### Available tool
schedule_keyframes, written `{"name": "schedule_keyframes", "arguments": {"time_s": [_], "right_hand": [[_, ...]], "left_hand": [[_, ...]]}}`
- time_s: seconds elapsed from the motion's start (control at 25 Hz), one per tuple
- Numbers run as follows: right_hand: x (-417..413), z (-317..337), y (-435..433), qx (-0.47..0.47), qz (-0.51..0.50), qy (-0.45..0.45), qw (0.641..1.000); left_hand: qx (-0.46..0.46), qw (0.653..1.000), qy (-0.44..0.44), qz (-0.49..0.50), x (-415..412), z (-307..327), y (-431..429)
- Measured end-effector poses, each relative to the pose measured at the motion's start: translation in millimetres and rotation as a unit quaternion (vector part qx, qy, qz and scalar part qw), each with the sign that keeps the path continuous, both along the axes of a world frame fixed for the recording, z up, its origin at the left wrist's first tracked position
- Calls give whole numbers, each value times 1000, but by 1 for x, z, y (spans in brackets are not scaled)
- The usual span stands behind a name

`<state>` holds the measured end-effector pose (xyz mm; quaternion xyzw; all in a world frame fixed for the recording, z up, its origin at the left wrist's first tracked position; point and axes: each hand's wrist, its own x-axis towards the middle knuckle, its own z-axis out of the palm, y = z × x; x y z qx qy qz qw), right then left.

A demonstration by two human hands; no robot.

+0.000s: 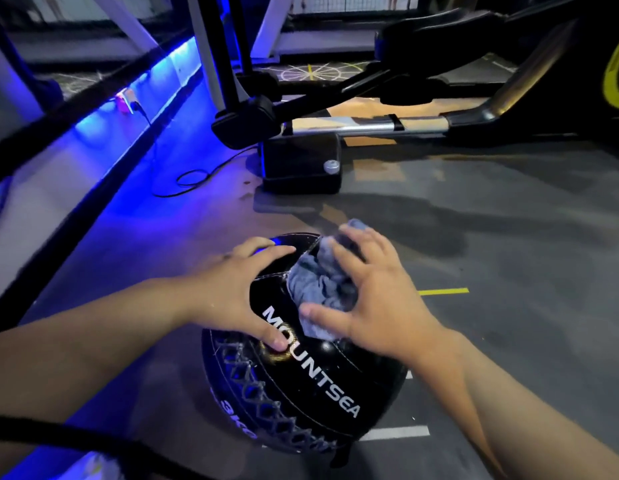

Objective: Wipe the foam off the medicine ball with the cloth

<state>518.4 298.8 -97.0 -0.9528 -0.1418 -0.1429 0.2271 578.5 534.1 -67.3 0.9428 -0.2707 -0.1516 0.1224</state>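
Black and glossy, the medicine ball [311,386] sits on the grey floor [491,237] right below me, and I see no obvious foam on the panels facing me. The white lettering [311,362] and the laced seam [259,403] on its left flank look clean, apart from a few tiny pale specks I cannot identify. I judge the wiping to be well along on this upper face. The far side and the underside of the ball are hidden from me, so I cannot say they are done, and they would need turning up and a pass too. My hands are apart, both on top of the ball. My left hand [231,292] lies spread on its upper left, fingers straight and thumb down by the lettering, steadying it and gripping nothing. My right hand [377,299] lies on the upper right with fingers splayed, pressing the bunched grey-blue cloth [318,282] flat against the skin over the stitched seam at the crown. The cloth shows between my two hands, touching the ball. Beyond the ball stands the black base of a gym machine [301,164], well apart from it.
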Motion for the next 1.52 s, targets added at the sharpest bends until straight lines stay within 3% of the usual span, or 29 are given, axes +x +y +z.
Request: {"name": "schedule_keyframes", "arguments": {"time_s": [0.08,0.16,0.24,0.36,0.4,0.52,0.64,0.76,0.84,1.0,1.08,1.24,1.32,1.52], "right_hand": [[-4,0,18,-92,53,-51,993],[2,0,17,-124,101,-82,984],[24,-4,0,-85,73,-64,992],[48,-1,-26,13,-49,28,998],[42,-3,-27,7,-54,11,998],[-4,-3,5,-91,101,-119,984],[-11,-7,16,-169,237,-105,951],[41,4,-2,-83,81,-63,991],[45,9,2,-50,7,-40,998],[-27,-11,26,-161,201,-135,957],[-27,-16,14,-150,231,-142,951],[22,-8,-16,25,10,-89,996],[19,-8,-15,24,-54,-73,996],[-16,-12,4,-129,145,-121,974]], "left_hand": [[6,1000,-17,-10,-4,1,-1],[10,1000,-23,-19,-8,1,2],[11,1000,-18,-22,-10,2,4],[5,1000,-12,-25,-13,6,-2],[3,1000,-16,-27,-14,7,-6],[8,999,-40,-15,-16,8,-11],[16,999,-43,-20,-15,6,-7],[25,999,-40,-13,-12,5,-4],[25,999,-35,-14,-9,6,-8],[37,999,-27,-17,-8,8,-5],[40,998,-31,-26,-10,6,-1],[52,998,-17,-25,-5,14,-8],[52,998,-19,-28,-5,19,-15],[115,991,-45,-48,-13,21,-18]]}}
